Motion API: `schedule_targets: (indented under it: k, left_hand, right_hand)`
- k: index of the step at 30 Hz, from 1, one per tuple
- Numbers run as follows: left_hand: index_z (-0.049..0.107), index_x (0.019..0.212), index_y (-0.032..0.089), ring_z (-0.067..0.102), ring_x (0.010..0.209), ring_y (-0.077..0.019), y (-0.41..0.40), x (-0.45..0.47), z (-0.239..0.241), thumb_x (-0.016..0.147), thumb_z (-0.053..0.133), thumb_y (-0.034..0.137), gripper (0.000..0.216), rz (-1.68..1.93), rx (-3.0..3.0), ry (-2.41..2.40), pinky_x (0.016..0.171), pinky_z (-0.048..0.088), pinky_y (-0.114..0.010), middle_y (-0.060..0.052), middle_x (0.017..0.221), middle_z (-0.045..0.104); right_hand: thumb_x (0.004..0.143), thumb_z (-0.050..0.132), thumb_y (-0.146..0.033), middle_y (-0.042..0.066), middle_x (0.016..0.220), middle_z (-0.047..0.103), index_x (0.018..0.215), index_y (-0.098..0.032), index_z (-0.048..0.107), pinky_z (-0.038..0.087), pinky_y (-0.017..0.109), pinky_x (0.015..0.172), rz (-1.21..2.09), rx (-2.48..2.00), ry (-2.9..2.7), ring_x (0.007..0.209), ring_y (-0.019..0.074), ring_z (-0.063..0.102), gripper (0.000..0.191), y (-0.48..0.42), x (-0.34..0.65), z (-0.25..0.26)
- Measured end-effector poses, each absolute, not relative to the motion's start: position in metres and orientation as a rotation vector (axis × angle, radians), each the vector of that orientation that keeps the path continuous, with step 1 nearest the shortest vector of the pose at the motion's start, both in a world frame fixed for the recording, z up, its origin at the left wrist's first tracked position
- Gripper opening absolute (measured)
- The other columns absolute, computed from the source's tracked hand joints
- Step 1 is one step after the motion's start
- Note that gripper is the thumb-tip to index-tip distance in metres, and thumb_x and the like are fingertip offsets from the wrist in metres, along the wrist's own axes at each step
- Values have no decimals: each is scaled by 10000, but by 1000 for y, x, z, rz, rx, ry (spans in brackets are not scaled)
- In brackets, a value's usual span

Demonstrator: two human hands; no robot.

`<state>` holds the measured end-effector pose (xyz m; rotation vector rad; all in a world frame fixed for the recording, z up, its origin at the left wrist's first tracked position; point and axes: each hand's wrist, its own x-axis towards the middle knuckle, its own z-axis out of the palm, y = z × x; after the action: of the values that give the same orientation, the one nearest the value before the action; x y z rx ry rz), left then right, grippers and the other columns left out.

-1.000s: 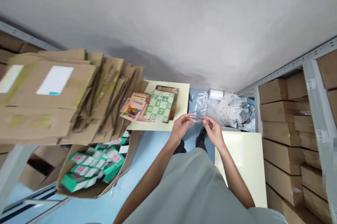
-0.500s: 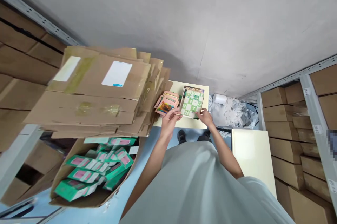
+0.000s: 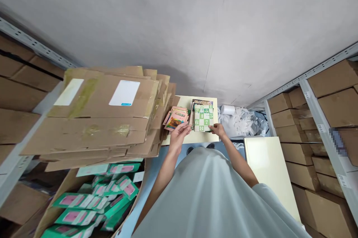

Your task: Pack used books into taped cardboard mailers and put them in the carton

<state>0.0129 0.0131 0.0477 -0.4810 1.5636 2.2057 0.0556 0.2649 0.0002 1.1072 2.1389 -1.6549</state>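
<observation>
A booklet with a green-and-white checkered, numbered cover (image 3: 203, 118) is over a dark-edged book (image 3: 203, 102) on a small cream table (image 3: 200, 139). My right hand (image 3: 218, 130) pinches the booklet's lower right corner between thumb and fingers. At the lower left of the booklet is my left hand (image 3: 179, 136), its fingers pressed together; whatever is between them is too small to make out. Several pink-bordered booklets with a colourful picture (image 3: 176, 118) lie in a loose pile just beyond my left hand.
Flattened cardboard boxes (image 3: 103, 128) are stacked high on the left, above an open carton of green-and-pink boxes (image 3: 75, 216). White paper scraps (image 3: 246, 122) and a white roll (image 3: 228, 109) are right of the table. A cream surface (image 3: 268, 167) and shelves of cartons (image 3: 299, 163) stand farther right.
The checkered booklet has shifted down relative to the dark-edged book, showing more of that book's top. My right hand stays at its corner. The whole view has tilted upward slightly.
</observation>
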Motion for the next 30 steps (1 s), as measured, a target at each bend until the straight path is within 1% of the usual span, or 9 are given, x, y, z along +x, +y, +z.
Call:
schedule_targets:
  k: [3,5,10,12,14,17,21,24,30]
  left_hand:
    - [799,1139,177,773,889,-219,14,13,49,520,1043,572,774,2186,-443,1571,846,609,-367,-130,1092,834]
    - [794,1147,177,777,894,-221,15,13,49,536,1033,598,780,2182,-429,1571,853,605,-368,-130,1083,835]
    - [790,1108,177,770,864,-212,16,15,51,493,1039,596,785,2177,-422,1585,841,593,-359,-123,1054,836]
    - [789,1097,177,764,854,-203,14,18,52,507,1032,578,753,2177,-409,1589,845,590,-357,-120,1056,835]
    - [788,1104,175,760,854,-193,11,22,53,527,1022,560,732,2176,-409,1587,853,585,-350,-116,1055,833]
    - [786,1120,177,763,866,-197,9,28,54,539,1017,526,716,2143,-393,1595,851,586,-348,-118,1056,833]
    - [789,1122,185,765,862,-202,20,35,56,564,1010,536,695,2071,-355,1573,853,592,-355,-117,1056,835]
    - [788,1128,192,764,869,-205,44,41,58,597,988,558,675,1993,-297,1538,871,595,-366,-106,1047,832]
    - [764,1181,195,763,924,-210,121,66,67,697,885,477,573,1707,41,1446,921,592,-372,-88,1039,809]
  right_hand:
    - [706,946,-509,7,612,664,667,-217,594,623,306,683,-1723,1115,2130,726,229,751,458,264,61,9]
    - [688,947,-528,4,628,670,678,-226,583,638,325,719,-1797,1122,2111,738,227,746,473,260,64,16]
    - [559,952,-728,-38,709,654,732,-246,525,672,360,779,-2032,1084,2031,740,177,702,667,246,70,38]
    - [495,950,-791,-50,723,638,741,-247,513,672,356,757,-2098,1064,2007,704,152,663,740,242,78,50]
    - [479,953,-808,-59,726,618,749,-246,513,665,341,725,-2169,1042,1972,676,134,629,763,240,90,63]
    - [545,976,-761,-53,735,616,757,-243,533,655,322,707,-2261,996,1915,685,137,627,714,240,114,84]
    - [628,984,-717,-16,776,673,768,-243,575,642,317,676,-2333,1054,1896,721,168,653,641,244,151,110]
    - [650,991,-698,0,813,711,795,-243,627,640,307,658,-2408,1206,1903,751,181,671,600,250,183,131]
    - [731,970,-648,41,914,788,845,-257,660,667,338,693,-2464,1639,1931,847,233,737,511,257,274,176]
